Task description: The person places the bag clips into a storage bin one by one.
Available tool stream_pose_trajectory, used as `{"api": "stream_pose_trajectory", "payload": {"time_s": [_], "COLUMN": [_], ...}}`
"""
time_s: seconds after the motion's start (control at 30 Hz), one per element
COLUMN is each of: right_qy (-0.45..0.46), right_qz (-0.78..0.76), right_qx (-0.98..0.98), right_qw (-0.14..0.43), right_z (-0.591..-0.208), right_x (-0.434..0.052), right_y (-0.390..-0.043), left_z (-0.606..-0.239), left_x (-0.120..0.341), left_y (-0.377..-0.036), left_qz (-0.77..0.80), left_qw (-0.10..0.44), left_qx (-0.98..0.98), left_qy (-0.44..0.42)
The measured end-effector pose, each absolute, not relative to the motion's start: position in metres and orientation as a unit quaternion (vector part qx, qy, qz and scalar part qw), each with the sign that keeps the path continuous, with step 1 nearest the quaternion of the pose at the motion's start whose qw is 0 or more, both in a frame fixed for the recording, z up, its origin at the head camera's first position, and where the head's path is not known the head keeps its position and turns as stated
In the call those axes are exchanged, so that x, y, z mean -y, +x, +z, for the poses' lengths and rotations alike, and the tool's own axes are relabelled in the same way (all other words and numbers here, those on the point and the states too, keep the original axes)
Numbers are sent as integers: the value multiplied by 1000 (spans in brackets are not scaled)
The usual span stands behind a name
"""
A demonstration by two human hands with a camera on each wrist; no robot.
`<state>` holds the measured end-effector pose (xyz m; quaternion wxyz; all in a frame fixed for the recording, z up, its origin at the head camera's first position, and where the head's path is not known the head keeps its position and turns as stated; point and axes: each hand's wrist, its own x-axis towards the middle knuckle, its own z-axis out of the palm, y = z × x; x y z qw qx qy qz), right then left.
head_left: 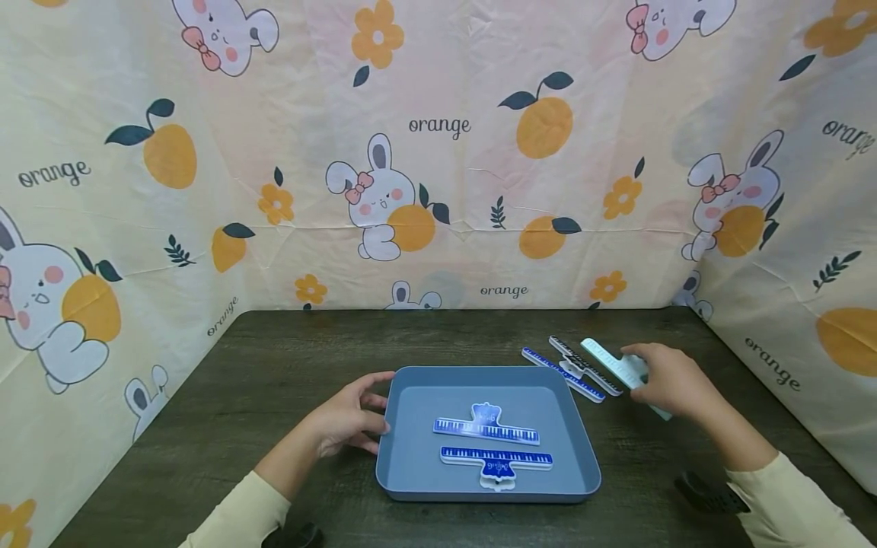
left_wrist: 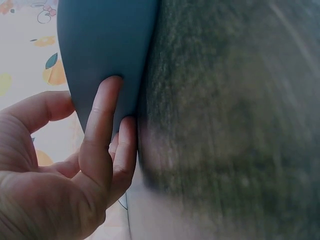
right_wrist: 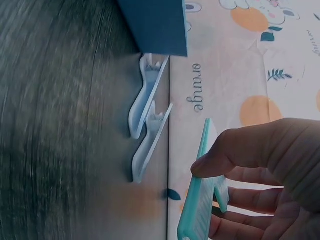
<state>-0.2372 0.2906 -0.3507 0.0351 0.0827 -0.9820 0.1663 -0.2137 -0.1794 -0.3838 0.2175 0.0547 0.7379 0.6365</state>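
Nearest, two blue piano-key clips (head_left: 495,445) lie flat in the blue-grey tray (head_left: 411,472), side by side and just apart. The tray sits on the dark wood-grain counter (head_left: 274,358). The left hand (head_left: 346,418) rests against the tray's left wall; the left wrist view shows its fingers (left_wrist: 102,130) laid nearly straight along the outside of the wall, pressing rather than gripping.

Farther back, to the right of the tray, the right hand (head_left: 674,380) holds a pale mint clip (head_left: 617,364) just above the counter. The right wrist view shows the thumb on one side and the fingers (right_wrist: 240,195) curled under the other, pinching the clip across its long flat bar (right_wrist: 197,200).

The mint clip looks like thin moulded plastic: probably light, stiff and smooth, so it could slip or twist if pinched near one end. A hold near the middle of the bar, by the wider tab, seems the steadiest.

Just beyond the tray's far right corner, a blue clip (head_left: 563,374) and a black-and-white clip (head_left: 585,365) lie on the counter, close together. Behind everything hangs a cloth backdrop (head_left: 438,152) printed with rabbits and oranges.
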Motion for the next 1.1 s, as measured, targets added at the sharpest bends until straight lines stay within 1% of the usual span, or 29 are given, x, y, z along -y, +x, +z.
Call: {"api": "stream_pose_trajectory", "payload": {"time_s": [0.47,0.9,1.1], "right_qy": [136,168,169], "right_qz": [161,160,170], "right_qx": [975,969,967], "right_qw": [70,88,90], "right_z": [-341,-330,-327], "right_x": [-278,-262,-254], "right_y": [-220,-209,-205], "left_z": [-383,-384,-384], "left_x": [179,179,179], "left_y": [-213,-214,-214], "left_qz": [642,642,641], "left_qw": [217,218,218], "left_qx": [-733,-733,-734], "left_qy": [54,53,54]}}
